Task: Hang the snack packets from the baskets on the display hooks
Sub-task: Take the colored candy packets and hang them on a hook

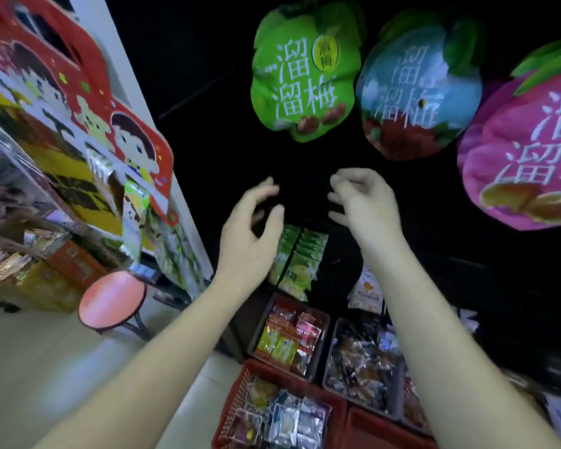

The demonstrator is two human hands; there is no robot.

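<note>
Risk: left hand (pixel 250 231), fingers spread, and right hand (pixel 365 205), fingers loosely curled, both empty, could knock the hanging green packets (pixel 300 254) at six o'clock loose.

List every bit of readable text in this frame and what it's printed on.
"溜溜梅": green packet
"溜溜梅": blue packet, soft but legible
"溜溜", with the rest cut off by the frame edge: pink packet
Unreadable, blurred: round badge on the green packet
Unreadable, too small or blurred: small hanging packets, basket packets, red cartoon sign
</note>
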